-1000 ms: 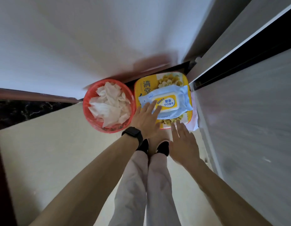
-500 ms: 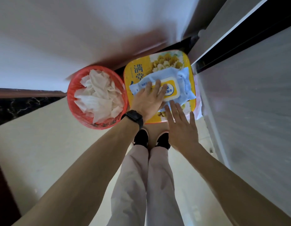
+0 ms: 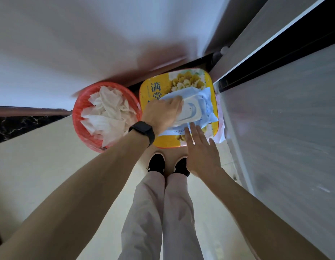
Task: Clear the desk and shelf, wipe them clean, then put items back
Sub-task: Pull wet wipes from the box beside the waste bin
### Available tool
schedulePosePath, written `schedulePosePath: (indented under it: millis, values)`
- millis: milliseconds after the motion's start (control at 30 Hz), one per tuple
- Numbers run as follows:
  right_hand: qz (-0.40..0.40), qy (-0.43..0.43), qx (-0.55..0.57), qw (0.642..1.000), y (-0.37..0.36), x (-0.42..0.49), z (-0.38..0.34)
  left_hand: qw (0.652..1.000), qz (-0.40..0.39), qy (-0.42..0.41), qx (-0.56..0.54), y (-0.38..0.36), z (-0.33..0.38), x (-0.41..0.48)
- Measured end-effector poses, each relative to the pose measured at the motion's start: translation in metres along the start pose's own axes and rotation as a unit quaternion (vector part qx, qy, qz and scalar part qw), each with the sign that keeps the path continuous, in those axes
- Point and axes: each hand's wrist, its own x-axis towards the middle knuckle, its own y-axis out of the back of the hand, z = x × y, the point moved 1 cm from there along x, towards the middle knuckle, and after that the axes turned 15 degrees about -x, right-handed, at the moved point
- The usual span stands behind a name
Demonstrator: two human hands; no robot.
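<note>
The wipes pack [image 3: 196, 109] is lain on the yellow box [image 3: 153, 91] beside the red bin [image 3: 80, 106]. Its flap is pinched by the left hand [image 3: 163, 113], likely so a wipe can be pulled out. The right hand [image 3: 200, 147] is held open and flat at the pack's edge, holding nothing.

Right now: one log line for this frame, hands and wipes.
left hand: on wipes pack flap | right hand: open, at pack edge | pack: on yellow tin | red bin: used wipes

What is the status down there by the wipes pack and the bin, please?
Left hand on the wipes pack, lid flipped open. Right hand open, fingertips at the pack's near edge. Pack on yellow tin. Red bin beside, nothing blocking.
</note>
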Motion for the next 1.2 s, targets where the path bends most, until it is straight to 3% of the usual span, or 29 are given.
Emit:
schedulePosePath:
  millis: [133,200,267,300,367,433,600,833,900,1000,1100,1200]
  values:
    - [0.017,0.008,0.009,1.000,0.007,0.005,-0.001,0.995,0.036,0.076,-0.046,0.017,-0.026,0.015]
    - [0.027,-0.007,0.052,0.998,0.017,0.010,0.001,0.994,0.080,-0.043,0.058,0.011,-0.035,0.009]
    - [0.042,-0.046,0.110,0.992,0.033,0.017,0.003,0.964,0.052,-0.170,0.196,-0.006,-0.043,-0.001]
    - [0.043,-0.069,0.142,0.987,0.040,0.021,0.004,0.964,0.031,-0.173,0.198,-0.013,-0.045,-0.006]
    - [0.031,-0.118,0.229,0.966,0.049,0.029,0.007,0.995,-0.035,-0.058,0.074,-0.021,-0.041,-0.013]
    - [0.034,-0.169,0.296,0.940,0.053,0.039,0.010,0.997,-0.064,0.027,-0.022,-0.031,-0.036,-0.019]
    - [0.056,-0.259,0.385,0.884,0.066,0.061,0.011,0.990,-0.043,0.051,-0.124,-0.030,-0.038,-0.022]
    - [0.046,-0.315,0.356,0.879,0.071,0.069,-0.004,0.965,-0.026,0.100,-0.243,-0.011,-0.040,-0.004]
    - [0.086,-0.273,0.383,0.878,0.068,0.069,-0.014,0.951,-0.019,0.128,-0.280,-0.005,-0.040,0.002]
    - [0.149,-0.127,0.348,0.917,0.050,0.055,-0.033,0.933,-0.006,0.164,-0.320,0.000,-0.043,0.006]
    - [0.149,-0.078,0.275,0.947,0.029,0.050,-0.038,0.956,-0.007,0.109,-0.273,-0.003,-0.045,0.001]
    - [0.172,-0.032,0.244,0.954,0.024,0.047,-0.034,0.973,-0.010,0.063,-0.220,-0.016,-0.048,-0.008]
